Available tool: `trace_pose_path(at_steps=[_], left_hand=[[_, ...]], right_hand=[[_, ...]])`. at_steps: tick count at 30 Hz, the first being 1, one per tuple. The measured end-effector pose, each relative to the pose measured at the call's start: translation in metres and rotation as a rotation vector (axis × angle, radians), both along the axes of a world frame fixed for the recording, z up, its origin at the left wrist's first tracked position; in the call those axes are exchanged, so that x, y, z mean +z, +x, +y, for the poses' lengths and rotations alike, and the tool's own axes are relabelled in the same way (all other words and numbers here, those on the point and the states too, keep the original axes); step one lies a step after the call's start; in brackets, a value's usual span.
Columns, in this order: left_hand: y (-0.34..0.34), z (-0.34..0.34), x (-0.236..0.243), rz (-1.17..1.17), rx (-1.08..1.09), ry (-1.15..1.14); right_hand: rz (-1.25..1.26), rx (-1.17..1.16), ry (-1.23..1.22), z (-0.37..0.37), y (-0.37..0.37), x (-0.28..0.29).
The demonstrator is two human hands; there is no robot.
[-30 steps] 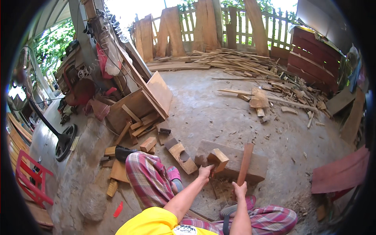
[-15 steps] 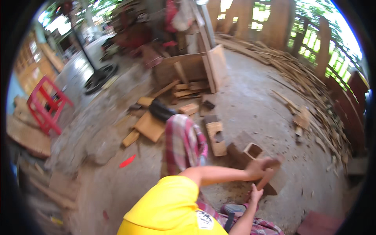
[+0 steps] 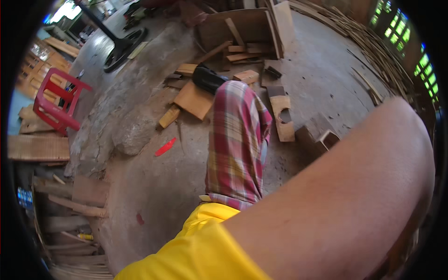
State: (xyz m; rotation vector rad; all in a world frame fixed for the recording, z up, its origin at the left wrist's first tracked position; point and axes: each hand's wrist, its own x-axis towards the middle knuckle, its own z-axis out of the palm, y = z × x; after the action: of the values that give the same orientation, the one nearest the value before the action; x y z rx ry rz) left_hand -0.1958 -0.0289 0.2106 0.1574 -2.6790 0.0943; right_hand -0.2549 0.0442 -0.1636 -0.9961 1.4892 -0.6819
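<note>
Neither of my hands shows. My left arm, bent with its elbow raised, fills the lower right and hides what lies behind it. Past the arm's upper edge, a hollow wooden box-like piece is partly covered. Left of that piece lies a wooden block with a round cut-out. My knee in plaid cloth rises in the middle. Beyond the knee are a dark, rounded black object and a flat wooden board on the concrete floor.
A red plastic chair stands at the left, near a black round stand base. A red flat piece lies on the floor. Wood scraps lie lower left; long strips line the right side by a slatted fence.
Both hands, which held a brownish piece of wood at the lower right, have gone out of sight. My left arm has come up close, and the view has shifted.
</note>
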Motion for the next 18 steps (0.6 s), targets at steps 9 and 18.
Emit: trace_pose_path(at_steps=[9, 18], left_hand=[[0.087, 0.000, -0.030, 0.054, 0.105, -0.130], [0.124, 0.077, -0.160, 0.309, 0.475, 0.319]], right_hand=[[-0.159, -0.260, -0.121, 0.007, 0.011, 0.076], [-0.368, -0.654, -0.774, 0.004, 0.003, 0.172]])
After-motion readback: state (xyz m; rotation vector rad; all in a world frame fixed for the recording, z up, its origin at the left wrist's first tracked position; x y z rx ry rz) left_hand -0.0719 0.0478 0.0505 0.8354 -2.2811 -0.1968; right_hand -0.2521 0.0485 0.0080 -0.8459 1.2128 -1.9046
